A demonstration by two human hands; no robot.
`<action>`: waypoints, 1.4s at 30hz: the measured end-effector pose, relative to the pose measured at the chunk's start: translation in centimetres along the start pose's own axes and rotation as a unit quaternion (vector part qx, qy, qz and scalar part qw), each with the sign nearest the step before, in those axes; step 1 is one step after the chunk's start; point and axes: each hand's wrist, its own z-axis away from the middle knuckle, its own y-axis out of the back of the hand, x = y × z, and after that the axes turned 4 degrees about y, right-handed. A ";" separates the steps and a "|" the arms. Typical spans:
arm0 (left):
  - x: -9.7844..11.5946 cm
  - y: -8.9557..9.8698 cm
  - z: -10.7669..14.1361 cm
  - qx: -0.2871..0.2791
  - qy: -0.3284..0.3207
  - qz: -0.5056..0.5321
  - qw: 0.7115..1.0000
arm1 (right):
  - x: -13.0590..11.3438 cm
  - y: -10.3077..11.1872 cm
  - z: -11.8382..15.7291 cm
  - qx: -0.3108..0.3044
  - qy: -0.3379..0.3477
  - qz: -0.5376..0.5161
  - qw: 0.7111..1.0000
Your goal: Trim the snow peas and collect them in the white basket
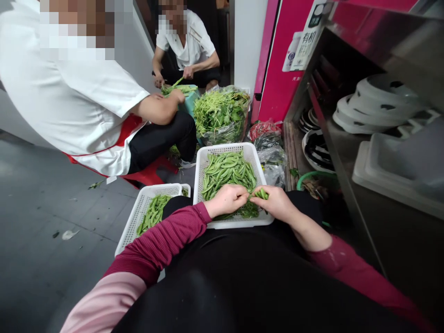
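A white perforated basket (pixel 199 185) stands in front of my lap, heaped with green pea pods (pixel 227 171). Above its near part, my left hand (pixel 229 200) is closed in a pinch, its fingertips close to those of the other hand. What the pinch holds is too small to make out. My right hand (pixel 275 203) is closed around a few pea pods (pixel 262 194), which stick out between thumb and fingers. Thin green trimmings (pixel 250 212) lie in the basket's near right corner, under both hands.
A second white basket (pixel 130 226) with pea pods is at my left. Two people in white shirts (pixel 93 92) work at greens ahead. A bag of leafy greens (pixel 224 113), plastic bags (pixel 272 162), a green-rimmed bin (pixel 305 178) and a metal shelf (pixel 347 185) bound the right side.
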 end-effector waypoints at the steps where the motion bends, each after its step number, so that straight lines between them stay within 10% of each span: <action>1: 0.0 -0.7 0.1 0.040 0.027 0.017 0.999 | 0.0 -0.6 0.1 0.008 -0.052 -0.082 0.995; 5: -0.4 -4.0 0.4 0.089 0.136 0.070 0.984 | 0.8 -2.0 0.4 0.103 -0.164 -0.421 0.886; 9: -2.8 -6.5 1.4 -0.086 0.093 -0.019 0.992 | 3.2 2.5 -0.4 0.355 -0.160 -0.553 0.736; 12: -5.0 -6.9 2.2 -0.162 0.041 -0.114 0.979 | 4.5 7.1 -0.5 0.389 -0.168 -0.588 0.689; 19: -6.8 -6.3 3.0 -0.244 0.122 -0.262 0.926 | 4.4 6.3 0.3 0.193 -0.198 -0.667 0.692; 24: -5.6 -3.9 2.7 -0.186 0.195 -0.089 0.959 | 4.5 1.1 0.6 0.055 -0.259 -0.661 0.702; 32: -1.3 -2.8 3.1 -0.086 0.280 0.356 0.887 | 2.0 -4.1 1.4 0.030 -0.222 -0.498 0.838; 38: -0.3 -2.7 3.2 0.034 0.194 0.190 0.962 | 1.6 -3.0 1.2 0.085 -0.097 -0.182 0.975; 42: 0.4 -1.2 2.3 0.044 0.144 0.122 0.981 | 1.3 -2.5 1.3 0.090 0.045 0.013 0.995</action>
